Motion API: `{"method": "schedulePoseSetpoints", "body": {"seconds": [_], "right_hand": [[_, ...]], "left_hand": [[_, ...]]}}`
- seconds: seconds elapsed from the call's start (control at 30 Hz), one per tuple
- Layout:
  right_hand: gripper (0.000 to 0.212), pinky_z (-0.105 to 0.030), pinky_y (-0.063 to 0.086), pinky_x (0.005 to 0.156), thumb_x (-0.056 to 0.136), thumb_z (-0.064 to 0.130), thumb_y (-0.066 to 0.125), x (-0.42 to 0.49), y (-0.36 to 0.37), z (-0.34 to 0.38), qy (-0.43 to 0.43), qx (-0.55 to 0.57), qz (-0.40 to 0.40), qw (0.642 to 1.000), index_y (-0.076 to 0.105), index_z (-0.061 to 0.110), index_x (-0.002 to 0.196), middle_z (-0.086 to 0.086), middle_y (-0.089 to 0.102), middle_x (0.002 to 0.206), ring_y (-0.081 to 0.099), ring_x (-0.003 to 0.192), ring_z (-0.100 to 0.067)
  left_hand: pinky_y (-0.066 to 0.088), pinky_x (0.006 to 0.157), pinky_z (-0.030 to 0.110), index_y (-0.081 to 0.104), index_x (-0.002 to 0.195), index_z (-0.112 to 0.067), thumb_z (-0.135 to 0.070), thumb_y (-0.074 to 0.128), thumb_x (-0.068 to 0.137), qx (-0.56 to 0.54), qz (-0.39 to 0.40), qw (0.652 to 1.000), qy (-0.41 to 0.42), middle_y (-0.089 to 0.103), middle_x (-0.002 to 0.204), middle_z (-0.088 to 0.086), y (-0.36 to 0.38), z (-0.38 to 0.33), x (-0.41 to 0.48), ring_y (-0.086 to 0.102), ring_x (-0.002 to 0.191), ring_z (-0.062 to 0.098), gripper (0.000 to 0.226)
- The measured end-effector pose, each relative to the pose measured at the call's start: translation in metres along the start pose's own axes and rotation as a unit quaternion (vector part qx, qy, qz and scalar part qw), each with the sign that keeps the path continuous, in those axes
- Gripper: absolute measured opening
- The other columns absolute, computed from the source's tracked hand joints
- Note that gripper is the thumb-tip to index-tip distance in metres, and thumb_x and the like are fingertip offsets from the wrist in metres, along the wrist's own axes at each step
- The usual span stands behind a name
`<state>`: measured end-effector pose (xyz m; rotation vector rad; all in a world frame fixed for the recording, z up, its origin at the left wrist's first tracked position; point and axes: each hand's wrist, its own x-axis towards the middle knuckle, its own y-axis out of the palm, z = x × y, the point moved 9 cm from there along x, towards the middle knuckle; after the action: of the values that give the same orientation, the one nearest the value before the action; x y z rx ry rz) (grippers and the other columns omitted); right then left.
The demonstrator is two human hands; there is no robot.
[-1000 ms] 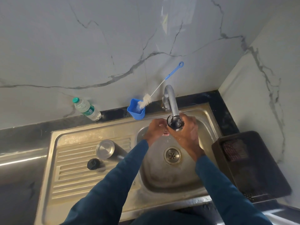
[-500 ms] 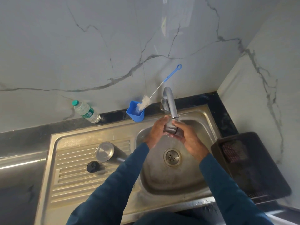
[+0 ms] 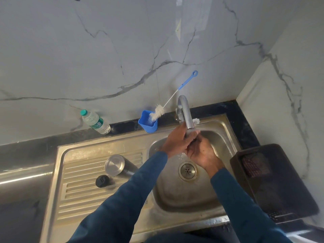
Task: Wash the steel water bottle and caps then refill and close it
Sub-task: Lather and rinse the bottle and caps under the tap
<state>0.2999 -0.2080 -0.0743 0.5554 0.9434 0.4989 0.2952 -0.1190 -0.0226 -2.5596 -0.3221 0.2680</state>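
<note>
Both hands are meeting directly under the outlet of the tap (image 3: 184, 111), above the sink basin (image 3: 184, 195). The left hand (image 3: 177, 141) and the right hand (image 3: 201, 151) are pressing against each other, fingers curled inward around something small between them; the object is hidden, so what each grip is holding cannot be told. Water is splashing just below the hands.

The steel water bottle (image 3: 119, 166) is lying on its side on the ribbed drainboard (image 3: 78, 193), left of the tap, its base facing the camera. A black cap (image 3: 102, 181) is sitting on the drainboard just beside the bottle, nearer the camera.

A blue cup (image 3: 148, 123) is standing on the counter (image 3: 26, 151) left of the tap, holding a bottle brush (image 3: 173, 98) that is leaning toward the tap. A plastic bottle (image 3: 95, 122) is standing farther left. A dark basket (image 3: 273, 181) is sitting right of the tap.
</note>
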Motion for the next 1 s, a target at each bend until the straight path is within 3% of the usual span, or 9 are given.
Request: {"method": "schedulePoseSetpoints", "body": {"seconds": [0.1,0.23,0.4,0.5,0.6,0.7,0.8,0.9,1.0], "right_hand": [[0.051,-0.038,0.059,0.096,0.109,0.043,0.048,0.0,0.003,0.004,-0.02,0.052,0.012,0.998,0.062,0.003,0.138,-0.018,0.067,0.124,0.067,0.117,-0.03],[0.058,-0.042,0.057,0.101,0.103,0.035,0.059,-0.004,0.006,-0.005,-0.022,0.047,0.032,0.998,0.052,0.0,0.149,-0.022,0.062,0.134,0.064,0.122,-0.032],[0.049,-0.035,0.06,0.085,0.102,0.041,0.065,-0.014,0.003,-0.007,-0.007,0.068,0.04,0.997,0.067,0.005,0.134,-0.015,0.067,0.116,0.068,0.102,-0.026],[0.057,-0.031,0.062,0.076,0.101,0.045,0.066,-0.015,-0.001,-0.011,-0.004,0.095,0.025,0.995,0.064,-0.001,0.135,-0.013,0.068,0.105,0.067,0.089,-0.023],[0.06,-0.031,0.062,0.077,0.103,0.044,0.065,-0.011,-0.001,-0.014,0.0,0.115,0.034,0.993,0.059,-0.001,0.141,-0.014,0.066,0.111,0.065,0.091,-0.023],[0.057,-0.034,0.061,0.087,0.105,0.038,0.063,-0.004,-0.001,-0.009,-0.031,0.094,0.041,0.994,0.057,-0.003,0.145,-0.016,0.065,0.122,0.067,0.103,-0.025],[0.032,-0.031,0.063,0.082,0.103,0.02,0.06,0.002,0.0,-0.002,-0.071,0.063,0.043,0.995,0.069,0.0,0.126,-0.013,0.071,0.111,0.068,0.099,-0.023],[0.043,-0.026,0.06,0.08,0.096,0.015,0.07,0.01,-0.009,0.0,-0.097,-0.016,0.006,0.995,0.061,0.002,0.136,-0.01,0.073,0.107,0.068,0.096,-0.02],[0.064,-0.024,0.056,0.069,0.083,0.016,0.089,0.007,-0.029,0.008,-0.12,-0.144,-0.104,0.977,0.057,0.004,0.137,-0.01,0.073,0.105,0.068,0.083,-0.017]], "left_hand": [[0.056,0.095,0.046,0.049,0.142,-0.019,-0.061,0.044,0.104,0.037,-0.028,0.999,-0.001,0.058,0.127,0.005,0.001,0.004,0.001,0.064,0.111,0.024,0.057],[0.055,0.101,0.049,0.051,0.14,-0.014,-0.021,0.048,0.099,0.008,-0.036,0.999,-0.023,0.059,0.127,0.01,-0.002,0.011,0.008,0.061,0.114,0.027,0.042],[0.057,0.092,0.039,0.069,0.117,-0.013,-0.037,0.049,0.109,-0.027,0.002,0.999,0.02,0.072,0.109,0.007,-0.004,-0.006,0.009,0.069,0.101,0.02,0.032],[0.057,0.094,0.037,0.069,0.122,-0.016,-0.043,0.051,0.109,-0.022,0.043,0.998,0.025,0.073,0.111,0.005,-0.002,-0.001,0.013,0.071,0.104,0.019,0.035],[0.058,0.093,0.04,0.063,0.124,-0.011,-0.051,0.052,0.106,-0.016,0.059,0.998,0.003,0.073,0.109,0.008,-0.003,0.002,0.015,0.072,0.102,0.021,0.045],[0.058,0.088,0.041,0.058,0.123,-0.003,-0.035,0.052,0.11,-0.024,0.022,0.999,-0.008,0.07,0.109,0.015,-0.003,0.007,0.014,0.07,0.099,0.029,0.035],[0.057,0.086,0.043,0.059,0.121,-0.005,-0.021,0.046,0.112,0.004,-0.042,0.999,-0.034,0.07,0.108,0.013,-0.005,0.014,0.008,0.069,0.097,0.03,0.022],[0.054,0.075,0.042,0.069,0.1,-0.01,-0.023,0.05,0.11,0.034,-0.095,0.993,-0.065,0.073,0.09,0.008,-0.013,0.025,0.005,0.069,0.084,0.03,0.026],[0.046,0.058,0.034,0.066,0.07,-0.019,-0.03,0.062,0.103,0.061,-0.117,0.988,-0.074,0.063,0.063,-0.006,-0.026,0.036,0.005,0.061,0.059,0.016,0.036]]}}
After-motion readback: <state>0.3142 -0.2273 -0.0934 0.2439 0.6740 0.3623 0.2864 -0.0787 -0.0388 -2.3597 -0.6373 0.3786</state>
